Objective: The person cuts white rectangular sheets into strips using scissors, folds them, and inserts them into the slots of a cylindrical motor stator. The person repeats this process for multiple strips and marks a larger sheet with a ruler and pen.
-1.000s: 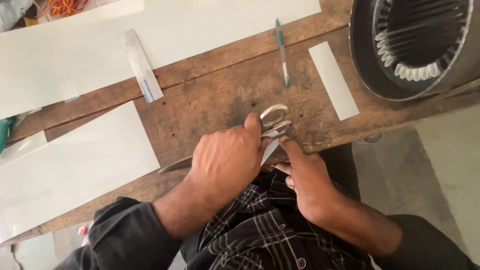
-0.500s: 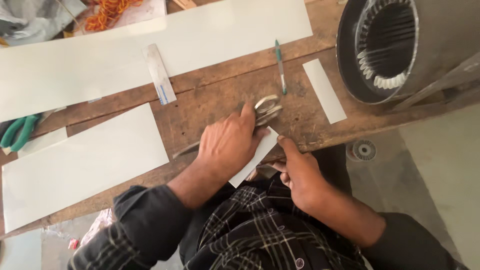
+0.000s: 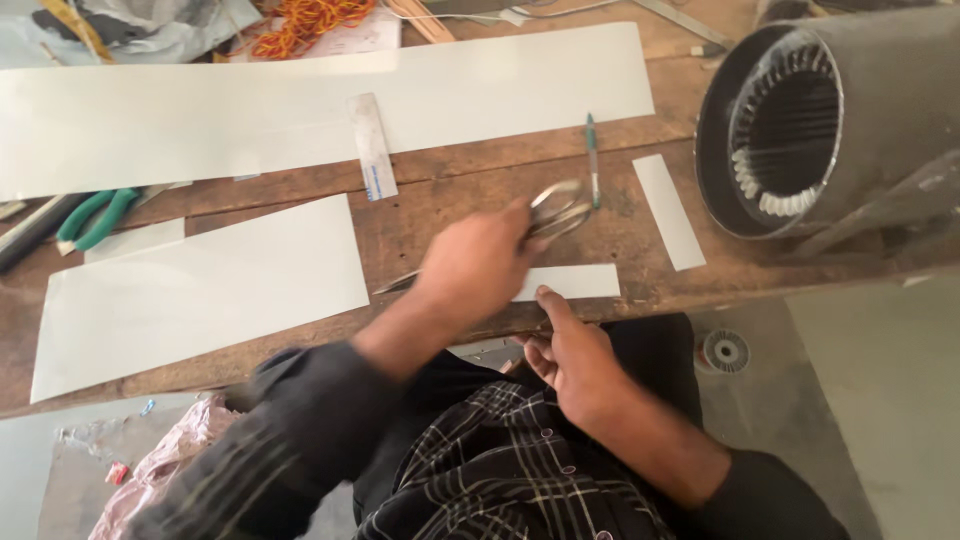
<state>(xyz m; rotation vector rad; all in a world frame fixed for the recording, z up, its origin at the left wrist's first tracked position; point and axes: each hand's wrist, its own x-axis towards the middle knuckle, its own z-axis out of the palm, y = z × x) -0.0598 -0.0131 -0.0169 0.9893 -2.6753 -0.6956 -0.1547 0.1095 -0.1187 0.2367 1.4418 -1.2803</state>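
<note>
Scissors [image 3: 556,212] on the wooden workbench [image 3: 440,215], metal loops toward the far side, blades hidden under the left hand [image 3: 478,266]. Gripped there by that hand, fingers curled round the handles; blurred, so open or shut blades impossible to tell. Just beside and below, a small white strip [image 3: 570,282] lying flat near the bench's near edge, steadied by the right hand [image 3: 578,360], forefinger stretched out and touching the strip's lower edge, other fingers folded loosely. Judging by the lie of things, cutting partly done: one narrow cut strip [image 3: 668,211] already set aside to the right, near a green pen [image 3: 592,158]. Plenty of uncut stock left: a medium white sheet [image 3: 200,290] to the left and a long white sheet [image 3: 300,105] across the far side, with a steel ruler [image 3: 372,146] lying over its edge. Further out, green-handled pliers [image 3: 92,218] at the left, a motor stator [image 3: 790,130] with bare slots on the right, orange wire [image 3: 305,18] at the far end.
</note>
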